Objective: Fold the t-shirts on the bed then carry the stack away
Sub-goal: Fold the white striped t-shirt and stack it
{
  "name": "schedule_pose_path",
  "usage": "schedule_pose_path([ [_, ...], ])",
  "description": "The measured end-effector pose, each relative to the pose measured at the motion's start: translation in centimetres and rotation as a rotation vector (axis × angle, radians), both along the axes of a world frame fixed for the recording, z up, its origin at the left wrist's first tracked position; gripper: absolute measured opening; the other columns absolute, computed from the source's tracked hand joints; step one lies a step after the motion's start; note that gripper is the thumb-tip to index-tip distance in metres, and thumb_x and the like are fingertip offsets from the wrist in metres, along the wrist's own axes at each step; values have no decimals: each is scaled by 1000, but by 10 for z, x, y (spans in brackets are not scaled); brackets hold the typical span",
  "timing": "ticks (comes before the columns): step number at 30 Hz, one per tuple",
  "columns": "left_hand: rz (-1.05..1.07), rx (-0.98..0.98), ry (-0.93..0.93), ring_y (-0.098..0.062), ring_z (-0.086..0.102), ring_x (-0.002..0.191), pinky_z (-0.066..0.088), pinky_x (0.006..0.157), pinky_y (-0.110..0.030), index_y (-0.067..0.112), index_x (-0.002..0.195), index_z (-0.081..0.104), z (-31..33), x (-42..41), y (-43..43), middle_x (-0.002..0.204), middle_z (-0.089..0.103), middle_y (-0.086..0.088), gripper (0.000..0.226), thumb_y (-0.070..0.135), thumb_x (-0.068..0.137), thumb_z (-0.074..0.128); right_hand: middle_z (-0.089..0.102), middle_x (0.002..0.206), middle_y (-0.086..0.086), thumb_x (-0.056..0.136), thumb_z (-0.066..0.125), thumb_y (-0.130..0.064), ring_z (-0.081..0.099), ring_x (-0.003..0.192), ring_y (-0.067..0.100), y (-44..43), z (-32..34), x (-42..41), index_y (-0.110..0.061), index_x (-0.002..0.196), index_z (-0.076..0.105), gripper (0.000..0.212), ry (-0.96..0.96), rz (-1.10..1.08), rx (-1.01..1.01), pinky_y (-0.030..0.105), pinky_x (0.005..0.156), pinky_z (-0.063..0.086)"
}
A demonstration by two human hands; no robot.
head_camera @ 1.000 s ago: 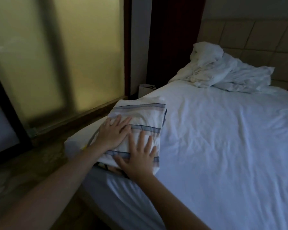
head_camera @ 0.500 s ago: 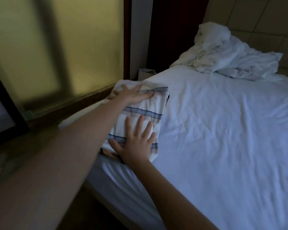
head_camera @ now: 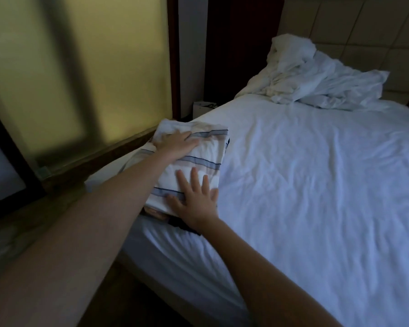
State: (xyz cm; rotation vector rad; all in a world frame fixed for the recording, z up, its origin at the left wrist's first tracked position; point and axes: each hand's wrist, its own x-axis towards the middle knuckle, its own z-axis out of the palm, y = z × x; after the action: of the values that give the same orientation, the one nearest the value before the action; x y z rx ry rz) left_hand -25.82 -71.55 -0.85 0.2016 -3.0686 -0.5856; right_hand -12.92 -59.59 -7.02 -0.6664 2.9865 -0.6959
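T-shirt stack (head_camera: 198,159) sits at the left edge of the bed (head_camera: 316,190), centre-left of the head view. Its top shirt is white with blue stripes, and darker fabric peeks out beneath its near edge. The left hand (head_camera: 175,145) lies flat on the far end of the stack, fingers straight. The right hand (head_camera: 194,197) presses on the near end, fingers spread apart. Neither hand grips anything. A wrinkled white sheet covers the bed. Crumpled white bedding (head_camera: 316,76) is heaped at upper right against a padded beige headboard (head_camera: 364,27). A frosted yellowish glass panel (head_camera: 85,67) in a dark frame fills the upper left. A small white box (head_camera: 202,107) stands beside the bed, near the panel's frame. The room is dim.
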Motion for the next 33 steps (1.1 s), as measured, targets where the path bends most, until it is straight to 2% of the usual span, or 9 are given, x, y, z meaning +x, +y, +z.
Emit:
schedule_pose_path([
  [3, -53, -24, 14, -33, 33, 135, 27, 109, -53, 31, 146, 29, 3, 29, 10, 151, 33, -5, 60, 56, 90, 25, 7, 158, -5, 100, 25, -45, 4, 145, 28, 26, 12, 5, -29, 149, 12, 53, 107, -69, 30, 54, 112, -6],
  [7, -183, -85, 75, -33, 42, 129, 38, 102, -47, 23, 142, 37, 3, 69, 35, 144, 43, -5, 56, 48, 92, 38, 13, 158, -2, 101, 26, -39, 6, 145, 23, 77, 19, 25, -24, 149, 16, 51, 237, -106, 96, 44, 115, -6],
  [10, -307, 13, 130, -31, 55, 107, 43, 78, -32, 17, 116, 56, 8, 92, 77, 114, 61, -7, 33, 36, 94, 41, 24, 155, 1, 101, 32, -36, 16, 144, 21, 121, 23, 41, -21, 147, 25, 49, 305, -130, 60, 38, 116, 2],
  [14, -421, 109, 167, -21, 52, 120, 42, 98, -32, 19, 124, 57, 8, 116, 159, 131, 57, -1, 36, 35, 94, 46, 53, 135, 13, 96, 42, -26, 47, 126, 29, 186, 31, 69, -7, 133, 49, 43, 421, -185, -67, 37, 109, 28],
  [17, -556, 145, 151, -19, 55, 115, 42, 94, -30, 21, 108, 65, 3, 134, 225, 123, 62, 0, 24, 34, 92, 50, 64, 116, 14, 89, 43, -27, 62, 106, 32, 238, 30, 97, -3, 120, 60, 42, 467, -287, -61, 40, 95, 43],
  [20, -664, 184, 107, -21, 57, 111, 43, 89, -30, 24, 99, 66, -10, 156, 291, 119, 64, 0, 18, 32, 91, 53, 66, 114, 11, 86, 33, -35, 63, 103, 29, 296, 23, 130, -6, 118, 62, 52, 426, -397, -13, 40, 95, 42],
  [24, -806, 253, 58, -22, 59, 107, 43, 86, -29, 21, 100, 65, -34, 185, 381, 115, 65, 0, 20, 32, 91, 52, 66, 116, 11, 87, 31, -38, 62, 105, 30, 381, 12, 179, -8, 118, 62, 54, 404, -615, 53, 41, 97, 40],
  [29, -1011, 344, -46, -22, 52, 122, 38, 97, -26, 15, 125, 58, -65, 236, 481, 130, 59, -5, 38, 36, 95, 49, 62, 124, 8, 85, 38, -33, 54, 117, 28, 473, 0, 251, -10, 126, 57, 51, 337, -939, 146, 39, 101, 32],
  [33, -1124, 254, 22, -21, 37, 134, 28, 107, -31, 21, 140, 42, -95, 267, 530, 144, 45, 1, 60, 51, 89, 30, 41, 145, 0, 93, 48, -40, 30, 136, 23, 522, -20, 295, -19, 140, 40, 52, 166, -1209, 210, 35, 108, 18],
])
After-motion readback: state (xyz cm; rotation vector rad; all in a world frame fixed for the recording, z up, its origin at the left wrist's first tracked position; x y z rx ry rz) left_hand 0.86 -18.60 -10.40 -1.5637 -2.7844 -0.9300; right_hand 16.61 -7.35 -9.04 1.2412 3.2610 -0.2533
